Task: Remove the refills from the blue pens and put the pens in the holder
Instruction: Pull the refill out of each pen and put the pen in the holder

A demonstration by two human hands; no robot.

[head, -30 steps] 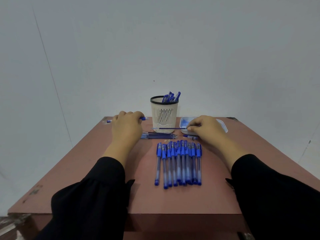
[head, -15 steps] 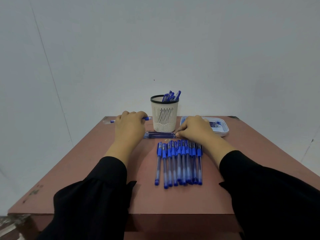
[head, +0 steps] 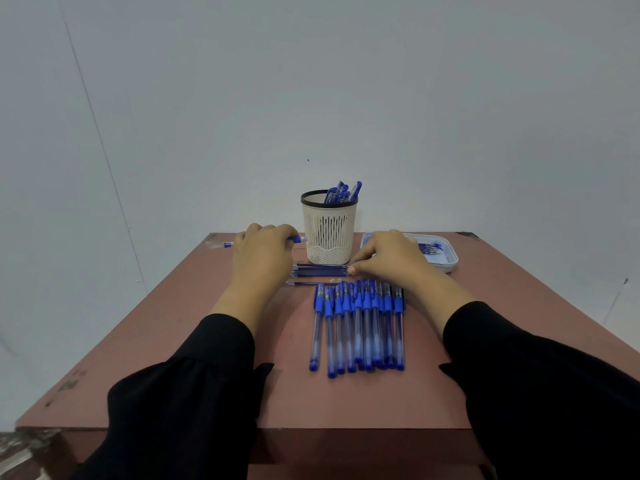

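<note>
My left hand [head: 262, 259] grips a blue pen [head: 297, 239] held sideways, left of the white holder [head: 329, 233]. The holder stands at the table's far middle with several blue pens [head: 343, 192] sticking out of it. My right hand [head: 391, 259] lies low on the table with its fingertips touching the end of the thin refills [head: 320, 270] piled in front of the holder. A row of several blue pens [head: 360, 323] lies side by side in the table's middle, between my forearms.
A shallow white tray [head: 446, 258] with small blue pieces sits at the far right, partly behind my right hand. The red-brown table [head: 346, 400] ends at a plain grey wall; its near edge lies under my black sleeves.
My right hand carried a refill leftward from near the tray down onto the pile in front of the holder. The left hand kept its pen and barely moved.
</note>
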